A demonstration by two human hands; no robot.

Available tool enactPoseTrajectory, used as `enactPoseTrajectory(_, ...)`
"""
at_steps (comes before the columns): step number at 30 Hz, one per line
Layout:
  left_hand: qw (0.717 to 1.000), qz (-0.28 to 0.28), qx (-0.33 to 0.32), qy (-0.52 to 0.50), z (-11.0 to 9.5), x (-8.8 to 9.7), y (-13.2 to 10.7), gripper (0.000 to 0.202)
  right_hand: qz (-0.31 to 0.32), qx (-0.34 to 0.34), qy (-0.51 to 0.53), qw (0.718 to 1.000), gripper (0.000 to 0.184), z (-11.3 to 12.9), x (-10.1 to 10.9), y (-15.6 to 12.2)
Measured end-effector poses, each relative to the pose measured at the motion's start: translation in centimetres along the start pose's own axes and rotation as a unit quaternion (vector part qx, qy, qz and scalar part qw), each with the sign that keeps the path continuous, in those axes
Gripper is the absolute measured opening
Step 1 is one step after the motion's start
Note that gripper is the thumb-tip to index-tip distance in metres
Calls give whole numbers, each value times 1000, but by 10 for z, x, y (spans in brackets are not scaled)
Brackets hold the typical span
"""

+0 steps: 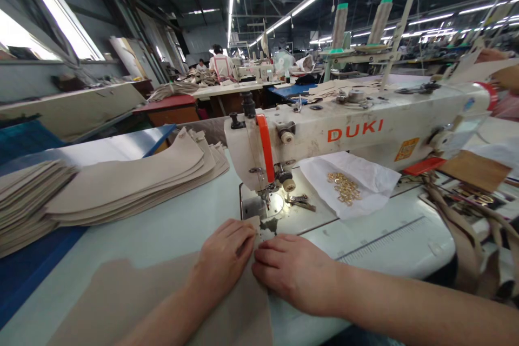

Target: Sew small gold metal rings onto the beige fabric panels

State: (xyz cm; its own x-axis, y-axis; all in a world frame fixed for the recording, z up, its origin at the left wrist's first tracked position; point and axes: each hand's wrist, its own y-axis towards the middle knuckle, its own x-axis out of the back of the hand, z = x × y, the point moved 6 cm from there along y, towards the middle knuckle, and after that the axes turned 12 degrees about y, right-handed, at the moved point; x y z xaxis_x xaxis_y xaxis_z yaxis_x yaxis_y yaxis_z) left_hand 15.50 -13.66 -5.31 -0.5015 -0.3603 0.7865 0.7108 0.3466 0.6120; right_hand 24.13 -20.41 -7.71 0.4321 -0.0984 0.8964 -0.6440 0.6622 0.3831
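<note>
A large beige fabric piece (162, 292) lies on the pale sewing table, its narrow corner just in front of the sewing machine's needle area (267, 203). My left hand (227, 254) is closed, thumb and fingers pinching the fabric near that corner. Beside it, my right hand (294, 270) has its fingers curled together on the fabric's right edge; the fingertips are partly hidden. The white sewing machine (308, 132) with orange lettering stands over the spot. Whether the fabric reaches under the presser foot cannot be made out.
Stacked beige pieces (133, 189) lie at the left. Gold metal rings (344, 188) rest on white paper (373, 194) under the machine arm. Beige straps (458, 227) hang over the right edge. A person (222, 65) sits farther back; thread cones (339, 27) stand behind the machine.
</note>
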Motion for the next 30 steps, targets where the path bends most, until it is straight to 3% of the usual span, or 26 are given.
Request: enactPoseTrajectory(30, 1000, 6, 5, -7, 2, -3, -2, 20, -12, -4, 0, 1000, 16, 2, 4, 0)
